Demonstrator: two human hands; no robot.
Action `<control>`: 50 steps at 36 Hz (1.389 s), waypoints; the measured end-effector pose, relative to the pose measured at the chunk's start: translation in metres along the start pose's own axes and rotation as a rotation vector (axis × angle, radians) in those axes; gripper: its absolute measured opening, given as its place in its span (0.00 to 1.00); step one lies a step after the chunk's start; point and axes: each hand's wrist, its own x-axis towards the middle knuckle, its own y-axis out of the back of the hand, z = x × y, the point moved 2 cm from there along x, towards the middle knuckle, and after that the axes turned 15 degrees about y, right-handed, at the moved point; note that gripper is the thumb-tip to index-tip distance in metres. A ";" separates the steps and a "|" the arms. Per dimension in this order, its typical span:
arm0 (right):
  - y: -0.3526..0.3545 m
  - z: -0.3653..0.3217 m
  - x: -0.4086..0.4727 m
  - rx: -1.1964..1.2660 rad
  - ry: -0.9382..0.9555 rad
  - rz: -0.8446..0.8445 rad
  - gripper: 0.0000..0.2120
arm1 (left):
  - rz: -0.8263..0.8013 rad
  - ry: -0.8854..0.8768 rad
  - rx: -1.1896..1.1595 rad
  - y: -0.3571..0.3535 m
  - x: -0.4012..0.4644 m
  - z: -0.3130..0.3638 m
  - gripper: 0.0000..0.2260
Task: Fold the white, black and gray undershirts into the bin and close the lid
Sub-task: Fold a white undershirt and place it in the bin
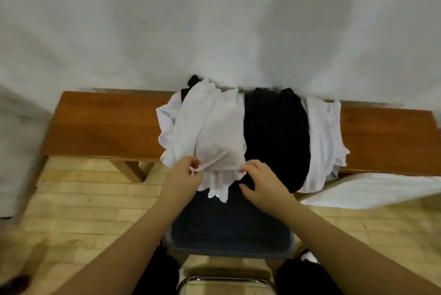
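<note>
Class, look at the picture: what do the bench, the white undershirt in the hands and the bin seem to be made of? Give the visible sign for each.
Bench: wood with a glossy reddish-brown finish; it shines. White undershirt: thin, soft fabric, probably cotton knit; it drapes, wrinkles and looks slightly sheer. Bin: likely plastic, given its smooth rounded bluish rim, though blur leaves this open.

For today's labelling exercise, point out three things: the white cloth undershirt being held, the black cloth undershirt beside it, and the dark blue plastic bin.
White cloth undershirt (214,127): head view, middle of its top layer.
Black cloth undershirt (276,137): head view, centre of fabric.
Dark blue plastic bin (233,253): head view, near rim.
</note>
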 end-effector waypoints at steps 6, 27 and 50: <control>-0.052 0.021 0.052 -0.209 0.192 0.110 0.22 | 0.238 -0.262 0.225 -0.037 0.039 -0.040 0.15; -0.049 0.009 0.054 -0.129 0.152 0.369 0.14 | 0.464 -0.418 0.110 -0.053 0.035 -0.038 0.09; 0.118 -0.123 -0.051 -0.281 0.177 0.436 0.06 | 0.542 -0.779 -0.335 0.099 -0.170 0.093 0.06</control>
